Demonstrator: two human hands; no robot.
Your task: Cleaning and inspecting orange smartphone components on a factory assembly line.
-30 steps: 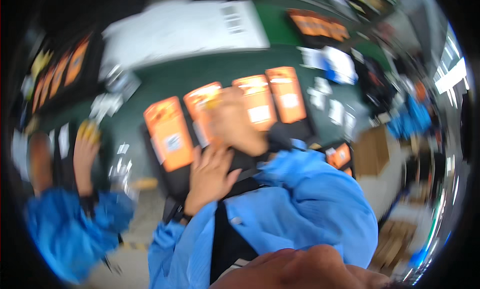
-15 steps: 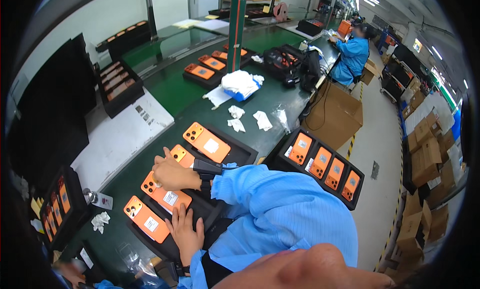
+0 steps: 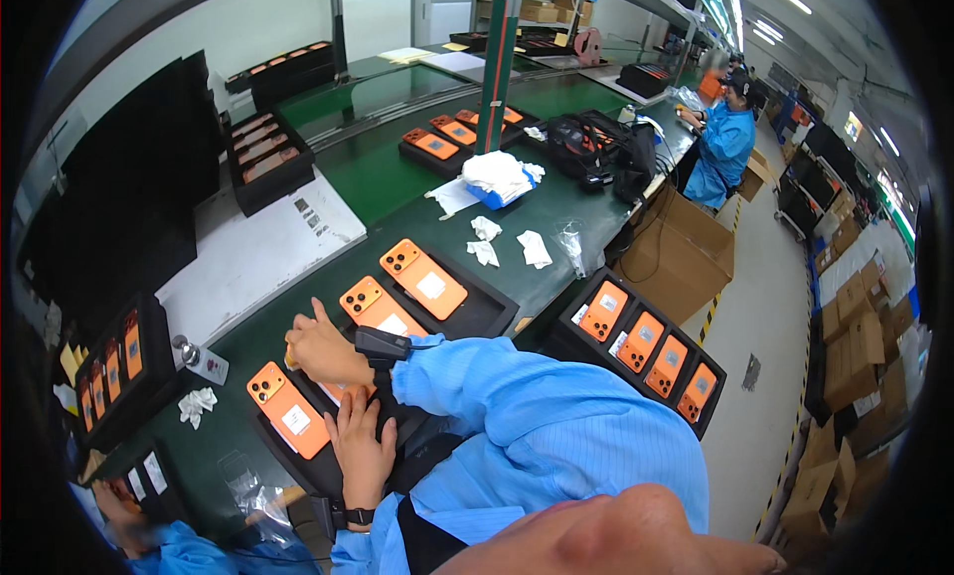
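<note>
Orange phones lie back up in a black tray [image 3: 477,317], each with lenses at one end and a white label. My right hand [image 3: 328,351] is over the camera end of the second phone [image 3: 345,390] from the left and hides most of it. Its index finger points outward while the other fingers curl down; what they hold, if anything, is hidden. My left hand [image 3: 362,444] rests with fingers spread at the near end of that same phone. Uncovered beside my hands are the leftmost phone [image 3: 288,411], a third phone [image 3: 383,309] and the farthest phone [image 3: 424,280].
Another phone tray [image 3: 636,341] stands to the right, with more trays [image 3: 114,376] at left. A small bottle [image 3: 202,359], crumpled wipes [image 3: 197,406], a wipe pack [image 3: 497,180] and a black bag [image 3: 588,148] lie on the green table. A co-worker's hand [image 3: 121,515] shows lower left; another person [image 3: 723,143] sits far right.
My right hand has shifted onto the camera end of the second phone, which showed uncovered before. My left hand stays near that phone's lower end. The whole view has turned slightly.
</note>
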